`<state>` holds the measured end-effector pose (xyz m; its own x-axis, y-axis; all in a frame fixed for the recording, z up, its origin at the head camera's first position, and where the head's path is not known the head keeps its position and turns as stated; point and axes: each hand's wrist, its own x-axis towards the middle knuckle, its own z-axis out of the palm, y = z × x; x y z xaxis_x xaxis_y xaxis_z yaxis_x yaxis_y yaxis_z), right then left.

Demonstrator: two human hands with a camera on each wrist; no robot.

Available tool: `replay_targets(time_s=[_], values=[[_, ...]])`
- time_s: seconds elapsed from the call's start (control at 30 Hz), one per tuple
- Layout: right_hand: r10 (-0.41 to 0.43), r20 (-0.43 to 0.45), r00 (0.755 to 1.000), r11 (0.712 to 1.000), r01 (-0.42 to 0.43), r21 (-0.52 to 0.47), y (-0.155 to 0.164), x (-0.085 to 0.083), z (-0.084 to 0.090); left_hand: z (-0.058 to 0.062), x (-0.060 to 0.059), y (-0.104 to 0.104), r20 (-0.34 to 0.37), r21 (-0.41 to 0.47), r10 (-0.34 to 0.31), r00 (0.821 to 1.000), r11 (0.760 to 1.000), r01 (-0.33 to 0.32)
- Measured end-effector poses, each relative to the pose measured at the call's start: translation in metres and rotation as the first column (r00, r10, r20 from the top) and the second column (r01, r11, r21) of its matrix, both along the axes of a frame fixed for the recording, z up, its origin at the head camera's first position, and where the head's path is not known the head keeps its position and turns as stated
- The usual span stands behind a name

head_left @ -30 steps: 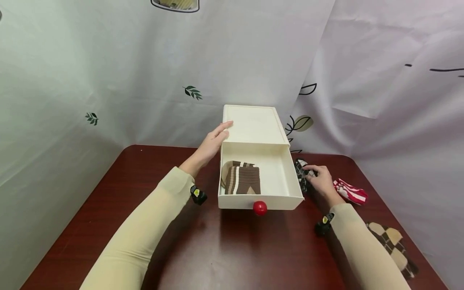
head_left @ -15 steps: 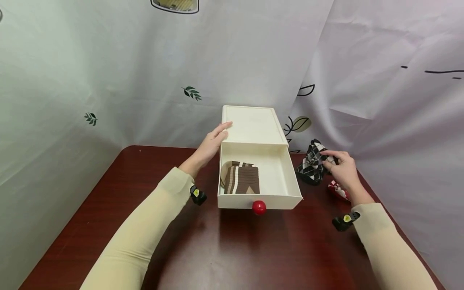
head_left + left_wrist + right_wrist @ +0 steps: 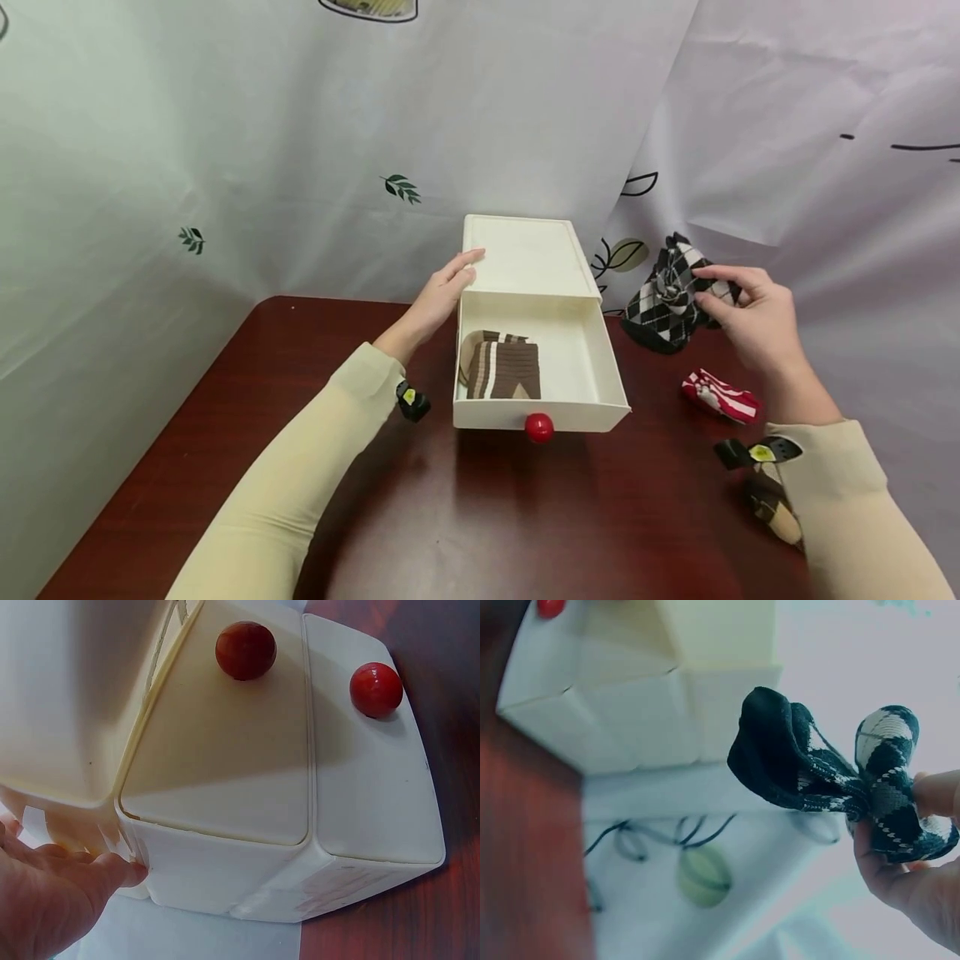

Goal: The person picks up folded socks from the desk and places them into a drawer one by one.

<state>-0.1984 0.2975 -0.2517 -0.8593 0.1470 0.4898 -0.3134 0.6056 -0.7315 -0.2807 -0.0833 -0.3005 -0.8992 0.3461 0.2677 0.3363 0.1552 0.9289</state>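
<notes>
My right hand [image 3: 761, 321] pinches a knotted pair of black-and-white argyle socks [image 3: 670, 296] between thumb and fingers, held up to the right of the white drawer unit [image 3: 528, 254]. In the right wrist view the socks [image 3: 810, 761] spread out on both sides of their knot. My left hand [image 3: 438, 296] rests on the left side of the unit, fingertips over its top edge. The top drawer [image 3: 573, 358] is pulled out, and brown striped socks [image 3: 506, 371] lie folded in its left part. A red knob [image 3: 538, 427] sits on its front.
Red-and-white striped socks [image 3: 722, 396] lie on the dark red table [image 3: 360, 508] below my right hand. Brown-and-beige argyle socks [image 3: 776, 508] are partly hidden under my right sleeve. Two lower drawers with red knobs [image 3: 376, 690] show beneath the open one. A white printed curtain [image 3: 300, 150] hangs behind.
My right hand has lifted the black-and-white argyle socks off the table beside the drawer unit and moved them up and to the right. The left hand stays in place.
</notes>
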Motion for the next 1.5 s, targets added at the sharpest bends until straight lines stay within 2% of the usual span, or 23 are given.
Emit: replay_targets(time_s=[0.1,0.17,0.27,0.33,0.4,0.57,0.67,0.8,0.9,0.97,1.0,1.1,1.2,1.27,1.33,1.43,1.5], values=[[0.006,-0.007,1.0,1.0,-0.006,-0.028,-0.006,0.009,0.016,0.009,0.008,0.002,-0.003,-0.008,0.002,1.0,1.0,-0.002],[0.024,-0.013,1.0,0.999,-0.025,-0.047,-0.011,0.014,0.024,0.011,0.008,0.003,-0.003,-0.001,0.004,1.0,1.0,-0.004],[0.127,-0.047,0.991,0.98,-0.133,-0.149,-0.021,0.019,0.032,0.005,0.0,0.005,-0.007,0.008,0.01,1.0,1.0,-0.01],[0.202,-0.069,0.977,0.955,-0.212,-0.207,-0.03,0.02,0.032,0.0,-0.006,0.006,-0.011,0.008,0.013,1.0,1.0,-0.013],[0.261,-0.068,0.963,0.937,-0.27,-0.223,-0.04,0.021,0.03,-0.006,-0.012,0.006,-0.019,0.005,0.02,1.0,1.0,-0.02],[0.269,0.018,0.963,0.963,-0.269,-0.011,-0.066,0.022,0.016,-0.012,-0.015,0.006,-0.032,0.011,0.037,0.999,0.999,-0.036],[0.301,0.085,0.95,0.948,-0.308,0.077,-0.08,0.023,0.008,-0.012,-0.014,0.006,-0.035,0.009,0.04,0.999,0.999,-0.04],[0.354,0.181,0.918,0.906,-0.384,0.176,-0.093,0.022,-0.001,-0.01,-0.008,0.006,-0.029,0.005,0.043,0.999,0.999,-0.043],[0.395,0.17,0.903,0.844,-0.429,0.322,-0.1,0.02,-0.006,-0.011,-0.008,0.005,-0.024,0.012,0.048,0.999,0.999,-0.048],[0.433,0.128,0.893,0.782,-0.442,0.44,-0.104,0.019,-0.011,-0.012,-0.009,0.004,-0.022,0.017,0.054,0.998,0.998,-0.054],[0.451,0.112,0.886,0.752,-0.444,0.486,-0.107,0.019,-0.014,-0.016,-0.012,0.004,-0.029,0.02,0.059,0.998,0.998,-0.058],[0.486,0.087,0.869,0.672,-0.436,0.599,-0.111,0.016,-0.022,-0.017,-0.012,0.004,-0.032,0.025,0.067,0.997,0.997,-0.067],[0.486,0.07,0.871,0.633,-0.406,0.66,-0.113,0.014,-0.028,-0.017,-0.011,0.004,-0.031,0.022,0.065,0.997,0.998,-0.065],[0.493,0.04,0.869,0.622,-0.384,0.682,-0.113,0.012,-0.031,-0.017,-0.01,0.004,-0.029,0.021,0.062,0.998,0.998,-0.061],[0.505,0.007,0.863,0.626,-0.371,0.686,-0.113,0.011,-0.032,-0.017,-0.011,0.004,-0.03,0.021,0.059,0.998,0.998,-0.058],[0.52,-0.035,0.854,0.653,-0.371,0.66,-0.112,0.01,-0.03,-0.016,-0.011,0.003,-0.034,0.024,0.059,0.998,0.998,-0.058],[0.521,-0.075,0.85,0.683,-0.363,0.634,-0.111,0.012,-0.025,-0.015,-0.011,0.003,-0.039,0.028,0.061,0.997,0.998,-0.06]])
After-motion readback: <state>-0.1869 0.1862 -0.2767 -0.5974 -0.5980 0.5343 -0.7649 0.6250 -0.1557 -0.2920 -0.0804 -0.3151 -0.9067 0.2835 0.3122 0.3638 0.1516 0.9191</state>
